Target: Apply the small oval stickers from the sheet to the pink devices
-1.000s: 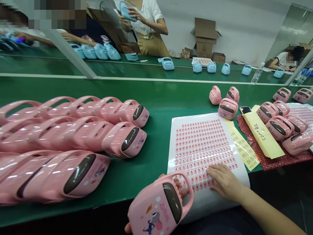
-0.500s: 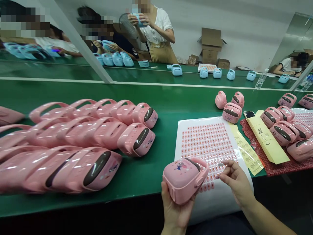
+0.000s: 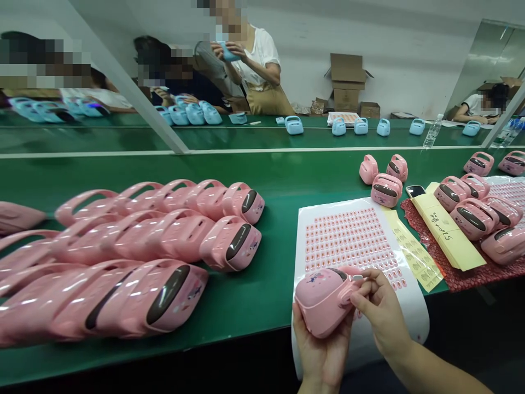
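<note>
Some barely legible handwriting [image 3: 442, 226] marks yellow papers [image 3: 460, 244] near the sticker sheet [image 3: 346, 239].

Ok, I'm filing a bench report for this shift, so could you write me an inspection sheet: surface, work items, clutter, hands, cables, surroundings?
Surface: green bench, sticker sheet overhanging its front edge.
Work items: one pink device in hand; rows of pink devices to the left.
Clutter: phone; yellow paper stack on red wrap.
Hands: left hand supports the held device from below; right hand has fingertips at its handle, any pinched item unclear.
Cables: nothing seen.
Surroundings: standing co-worker, blue devices, cardboard boxes by the wall.
</note>
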Available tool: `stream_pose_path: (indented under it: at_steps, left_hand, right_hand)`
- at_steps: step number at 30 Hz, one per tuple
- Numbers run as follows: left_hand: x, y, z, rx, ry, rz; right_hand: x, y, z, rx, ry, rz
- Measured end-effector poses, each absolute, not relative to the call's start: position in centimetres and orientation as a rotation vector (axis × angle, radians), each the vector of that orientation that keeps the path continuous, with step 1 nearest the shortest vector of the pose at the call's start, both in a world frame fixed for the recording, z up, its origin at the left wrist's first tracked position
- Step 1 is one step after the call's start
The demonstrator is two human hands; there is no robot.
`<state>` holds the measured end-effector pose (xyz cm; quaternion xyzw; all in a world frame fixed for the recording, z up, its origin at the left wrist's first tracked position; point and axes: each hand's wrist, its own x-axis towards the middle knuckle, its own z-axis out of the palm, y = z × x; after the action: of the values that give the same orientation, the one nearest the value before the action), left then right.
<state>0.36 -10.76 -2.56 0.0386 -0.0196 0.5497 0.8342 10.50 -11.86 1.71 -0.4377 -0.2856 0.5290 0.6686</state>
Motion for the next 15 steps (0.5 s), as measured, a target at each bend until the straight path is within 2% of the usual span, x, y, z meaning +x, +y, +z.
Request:
stream_pose_path:
  at_steps: [8,12,15]
  left_hand:
    - [0.35,-10.85,-2.04,0.054,0.061,1.202]
    - [0.44,-10.96,-1.87,0.005,0.127,1.218]
    - [0.48,-11.07,-1.77,-0.006,0.117,1.225]
  right_hand:
    - [10.57,-11.74,1.78,-1.06,-0.676,1.163]
    - [10.43,-11.88,1.26,-1.157,-0.834,0.976]
    - [10.28,-12.07,1.14,-1.208,-1.052,0.687]
